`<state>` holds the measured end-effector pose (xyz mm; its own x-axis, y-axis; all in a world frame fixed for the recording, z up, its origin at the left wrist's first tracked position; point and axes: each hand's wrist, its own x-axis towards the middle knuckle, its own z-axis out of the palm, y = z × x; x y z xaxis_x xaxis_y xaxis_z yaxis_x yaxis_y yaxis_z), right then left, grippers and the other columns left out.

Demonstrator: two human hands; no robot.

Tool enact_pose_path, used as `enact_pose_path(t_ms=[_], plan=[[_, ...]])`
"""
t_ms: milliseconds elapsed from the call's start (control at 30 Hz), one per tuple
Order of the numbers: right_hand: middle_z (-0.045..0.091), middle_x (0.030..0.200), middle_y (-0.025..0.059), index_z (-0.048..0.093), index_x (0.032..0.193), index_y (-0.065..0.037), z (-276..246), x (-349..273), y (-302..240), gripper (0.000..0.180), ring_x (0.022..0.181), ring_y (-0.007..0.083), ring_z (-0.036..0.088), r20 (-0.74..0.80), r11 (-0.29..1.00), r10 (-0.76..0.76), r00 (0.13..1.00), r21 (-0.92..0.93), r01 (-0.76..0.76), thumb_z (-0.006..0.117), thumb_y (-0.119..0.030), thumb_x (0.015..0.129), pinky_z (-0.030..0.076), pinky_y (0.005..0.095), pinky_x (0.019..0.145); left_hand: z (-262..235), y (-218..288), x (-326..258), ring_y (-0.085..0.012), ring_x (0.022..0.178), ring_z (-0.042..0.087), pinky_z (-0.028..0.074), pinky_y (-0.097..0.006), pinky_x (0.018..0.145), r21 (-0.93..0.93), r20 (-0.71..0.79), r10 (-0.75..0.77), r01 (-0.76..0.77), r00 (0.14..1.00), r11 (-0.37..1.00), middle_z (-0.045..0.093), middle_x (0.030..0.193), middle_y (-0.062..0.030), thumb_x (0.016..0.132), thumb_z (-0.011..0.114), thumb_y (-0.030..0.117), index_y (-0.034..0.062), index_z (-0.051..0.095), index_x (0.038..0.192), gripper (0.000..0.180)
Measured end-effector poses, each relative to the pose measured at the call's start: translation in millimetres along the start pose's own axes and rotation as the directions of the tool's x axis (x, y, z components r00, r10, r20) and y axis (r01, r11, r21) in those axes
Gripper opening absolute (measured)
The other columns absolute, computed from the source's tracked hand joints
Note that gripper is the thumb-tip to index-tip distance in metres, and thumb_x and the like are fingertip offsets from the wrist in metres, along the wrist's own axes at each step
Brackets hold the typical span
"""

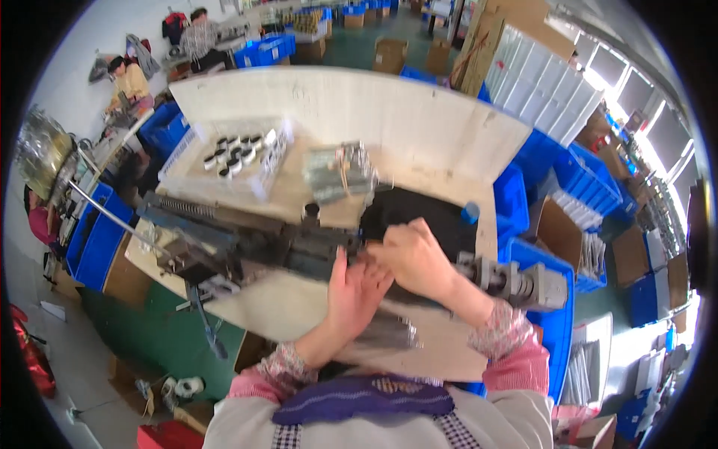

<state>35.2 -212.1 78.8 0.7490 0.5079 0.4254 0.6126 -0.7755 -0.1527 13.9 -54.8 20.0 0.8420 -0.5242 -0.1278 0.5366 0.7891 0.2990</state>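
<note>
A long dark metal bench machine runs across the worktable in front of me. My right hand is at its middle, fingers curled and pinched together; whatever they grip is hidden. Beside it, my left hand has its fingers stretched out and its thumb raised against the machine's near side. The left fingertips come close to the right fingers, and I cannot tell whether they touch. A stack of thin grey strips, somewhat blurred, lies on the table just below my hands.
Beyond the machine stand a clear tray of black-and-white cylinders and a tied bundle of grey strips. A black cloth and a blue cap lie to the right. A board walls the far edge. Blue bins flank the table.
</note>
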Motion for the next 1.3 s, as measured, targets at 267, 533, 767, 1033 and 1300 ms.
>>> enact_pose_path(t_ms=[267, 533, 767, 1033, 1300], plan=[[0.066, 0.078, 0.0165, 0.057, 0.108, -0.001, -38, -13, -3, 0.022, 0.062, 0.0351, 0.064, -0.06, 0.907, 0.392, 0.918, 0.191, -0.375, 0.053, -0.013, 0.09, 0.051, 0.0438, 0.056, 9, 10, 13, -0.0301, 0.121, 0.049, 0.029, -0.047, 0.11, 0.034, -0.091, 0.064, -0.061, 0.994, 0.998, 0.058, 0.12, -0.0161, 0.098, 0.034, 0.05, -0.0011, 0.057, 0.11, 0.057], [0.063, 0.061, 0.0173, 0.057, 0.1, 0.011, -14, -10, -30, 0.032, 0.057, 0.0308, 0.066, 0.22, 0.926, 0.317, 0.922, -0.28, -0.252, 0.058, -0.002, 0.071, 0.052, 0.0375, 0.048, -1, 9, 9, -0.0248, 0.125, 0.044, 0.029, -0.039, 0.109, 0.039, -0.073, 0.033, -0.03, 0.997, 0.999, 0.051, 0.129, -0.0138, 0.098, 0.034, 0.05, -0.0017, 0.046, 0.124, 0.06], [0.059, 0.058, 0.0111, 0.054, 0.085, 0.006, -9, -24, -28, 0.018, 0.055, 0.0248, 0.065, 0.147, 0.923, 0.187, 0.971, -0.364, -0.122, 0.06, -0.003, 0.072, 0.05, 0.0322, 0.045, 1, 14, 8, -0.0218, 0.116, 0.049, 0.032, -0.034, 0.104, 0.154, -0.053, 0.004, 0.004, 0.999, 0.988, 0.057, 0.118, -0.01, 0.098, 0.039, 0.043, 0.0005, 0.053, 0.115, 0.047], [0.064, 0.076, 0.0174, 0.047, 0.103, -0.005, 30, -188, -53, 0.02, 0.075, 0.0395, 0.063, 0.426, 0.691, 0.602, 0.676, 0.146, -0.707, 0.057, -0.013, 0.088, 0.048, 0.0488, 0.064, -17, -45, 10, -0.0201, 0.116, 0.049, 0.036, -0.035, 0.104, 0.033, -0.146, 0.1, -0.097, 0.984, 0.995, 0.057, 0.115, -0.0063, 0.097, 0.05, 0.021, 0.004, 0.055, 0.107, 0.021], [0.066, 0.075, 0.0171, 0.057, 0.084, 0.0, 70, -198, -64, 0.019, 0.069, 0.0331, 0.065, 0.338, 0.437, 0.681, 0.649, 0.524, -0.731, 0.067, -0.016, 0.086, 0.049, 0.0386, 0.061, -9, -6, -75, -0.0385, 0.134, 0.035, 0.028, -0.044, 0.113, 0.3, 0.313, -0.162, 0.065, 0.936, 0.952, 0.041, 0.142, -0.0225, 0.099, 0.04, 0.018, -0.004, 0.033, 0.141, 0.048]])
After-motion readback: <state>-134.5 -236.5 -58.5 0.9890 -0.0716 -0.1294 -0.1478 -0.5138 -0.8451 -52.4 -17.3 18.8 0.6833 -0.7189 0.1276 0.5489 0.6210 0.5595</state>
